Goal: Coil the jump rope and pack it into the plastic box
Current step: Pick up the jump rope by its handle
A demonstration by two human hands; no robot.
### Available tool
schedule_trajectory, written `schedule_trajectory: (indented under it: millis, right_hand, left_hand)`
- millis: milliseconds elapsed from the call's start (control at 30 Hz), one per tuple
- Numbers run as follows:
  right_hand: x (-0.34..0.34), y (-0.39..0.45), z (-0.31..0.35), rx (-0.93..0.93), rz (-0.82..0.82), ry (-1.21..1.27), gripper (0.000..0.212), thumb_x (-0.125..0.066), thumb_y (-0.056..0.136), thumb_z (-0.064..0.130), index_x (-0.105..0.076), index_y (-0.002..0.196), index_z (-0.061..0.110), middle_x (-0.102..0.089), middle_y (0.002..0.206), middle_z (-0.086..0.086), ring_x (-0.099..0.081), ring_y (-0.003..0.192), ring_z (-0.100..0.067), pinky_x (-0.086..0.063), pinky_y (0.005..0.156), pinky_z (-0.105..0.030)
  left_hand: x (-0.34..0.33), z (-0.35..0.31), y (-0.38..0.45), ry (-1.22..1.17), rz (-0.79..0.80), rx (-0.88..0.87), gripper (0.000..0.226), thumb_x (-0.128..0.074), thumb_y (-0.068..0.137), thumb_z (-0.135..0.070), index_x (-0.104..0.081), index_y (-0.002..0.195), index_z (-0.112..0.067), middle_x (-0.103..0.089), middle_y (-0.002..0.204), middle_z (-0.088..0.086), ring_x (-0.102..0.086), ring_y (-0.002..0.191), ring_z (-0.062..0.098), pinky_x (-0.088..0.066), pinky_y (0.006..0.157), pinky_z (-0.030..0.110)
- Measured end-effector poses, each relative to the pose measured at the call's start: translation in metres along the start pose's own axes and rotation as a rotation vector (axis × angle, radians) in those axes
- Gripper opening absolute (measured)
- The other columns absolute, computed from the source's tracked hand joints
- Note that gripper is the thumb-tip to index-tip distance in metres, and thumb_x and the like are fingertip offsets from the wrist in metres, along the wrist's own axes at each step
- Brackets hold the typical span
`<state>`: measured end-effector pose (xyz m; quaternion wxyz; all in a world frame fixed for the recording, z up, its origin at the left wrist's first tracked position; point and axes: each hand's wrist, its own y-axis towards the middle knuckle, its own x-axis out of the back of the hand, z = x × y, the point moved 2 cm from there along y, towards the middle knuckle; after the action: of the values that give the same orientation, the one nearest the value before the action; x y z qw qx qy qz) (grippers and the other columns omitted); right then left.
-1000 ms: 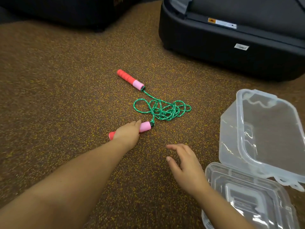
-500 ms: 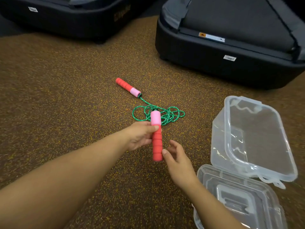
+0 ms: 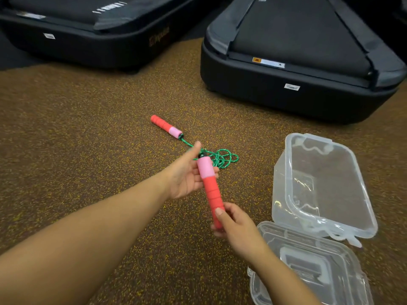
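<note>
Lying partly on the floor and partly lifted, the jump rope (image 3: 217, 158) is split between the two hands and the speckled brown floor (image 3: 77, 133). One handle (image 3: 210, 190), pink at its rope end and red along the ribbed grip, is held up off the floor, tilted with its pink end away from the person. The right hand (image 3: 236, 225) pinches the red lower end of this handle, thumb on the front face and fingers curled behind it. The left hand (image 3: 187, 175) supports the pink upper part from the left side, its palm turned toward the handle with the thumb stretched up past the black collar where the cord leaves the handle; the fingers lie behind the pink section, and how far they wrap round it cannot be told. The green cord runs from that collar down into a loose tangle of loops on the floor just behind the hands. From the tangle the cord leads on to the second handle (image 3: 166, 127), which lies flat on the floor further away, red end pointing left. To the right, well apart from the rope, stands the clear plastic box (image 3: 284, 183), tipped toward the person, with its clear lid (image 3: 264, 235) lying flat on the floor just in front of it. Two black treadmill bases (image 3: 286, 100) sit at the far edge of the floor.
</note>
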<state>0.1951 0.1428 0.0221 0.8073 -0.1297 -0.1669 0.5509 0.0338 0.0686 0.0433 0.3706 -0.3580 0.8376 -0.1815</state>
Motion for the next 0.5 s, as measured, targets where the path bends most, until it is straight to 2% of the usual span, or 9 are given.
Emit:
schedule_trajectory:
  millis: [100, 233, 267, 367, 433, 500]
  right_hand:
    - [0.006, -0.011, -0.005, 0.004, 0.038, 0.001, 0.013, -0.048, 0.097, 0.017, -0.057, 0.103, 0.025, -0.062, 0.089, -0.001, -0.060, 0.075, -0.014, -0.050, 0.065, -0.027]
    - [0.015, -0.023, 0.004, 0.051, 0.057, 0.137, 0.018, -0.044, 0.098, 0.015, -0.059, 0.107, 0.020, -0.064, 0.090, -0.006, -0.058, 0.066, -0.011, -0.047, 0.058, -0.024]
    - [0.017, -0.025, 0.006, 0.060, 0.069, 0.168, 0.019, -0.044, 0.098, 0.015, -0.059, 0.108, 0.019, -0.065, 0.088, -0.005, -0.058, 0.064, -0.011, -0.046, 0.057, -0.024]
    - [0.021, -0.033, 0.003, 0.081, 0.115, 0.190, 0.018, -0.047, 0.097, 0.018, -0.060, 0.110, 0.018, -0.068, 0.083, 0.000, -0.057, 0.062, -0.011, -0.046, 0.056, -0.022]
    - [0.021, -0.039, -0.004, 0.073, 0.142, 0.185, 0.023, -0.054, 0.090, 0.029, -0.061, 0.110, 0.019, -0.069, 0.082, 0.001, -0.058, 0.063, -0.010, -0.047, 0.058, -0.022]
    - [0.019, -0.044, -0.012, 0.053, 0.149, 0.170, 0.034, -0.052, 0.081, 0.035, -0.061, 0.110, 0.021, -0.069, 0.081, 0.001, -0.059, 0.064, -0.010, -0.047, 0.059, -0.022]
  left_hand:
    - [0.006, -0.004, 0.000, -0.106, 0.062, 0.106, 0.116, -0.021, 0.065, -0.092, -0.055, 0.121, 0.004, -0.064, 0.119, 0.026, -0.062, 0.108, 0.034, -0.050, 0.090, 0.039]
    - [0.005, -0.002, -0.002, -0.119, 0.159, 0.153, 0.138, -0.012, 0.049, -0.100, -0.054, 0.126, 0.006, -0.059, 0.127, 0.026, -0.058, 0.115, 0.035, -0.056, 0.078, 0.038]
    - [0.002, -0.004, -0.003, -0.132, 0.180, 0.147, 0.139, -0.013, 0.048, -0.100, -0.056, 0.124, 0.007, -0.059, 0.127, 0.027, -0.058, 0.115, 0.036, -0.056, 0.079, 0.039]
    - [-0.007, -0.013, -0.002, -0.198, 0.215, 0.100, 0.136, -0.016, 0.051, -0.099, -0.058, 0.119, 0.011, -0.059, 0.125, 0.029, -0.057, 0.117, 0.038, -0.043, 0.101, 0.048]
    - [-0.009, -0.019, 0.000, -0.206, 0.216, 0.067, 0.126, -0.019, 0.061, -0.094, -0.061, 0.116, 0.010, -0.060, 0.123, 0.028, -0.059, 0.115, 0.037, -0.041, 0.103, 0.048]
    - [-0.009, -0.025, 0.003, -0.182, 0.211, 0.036, 0.100, -0.026, 0.080, -0.079, -0.063, 0.113, 0.008, -0.064, 0.119, 0.026, -0.065, 0.107, 0.035, -0.047, 0.096, 0.047]
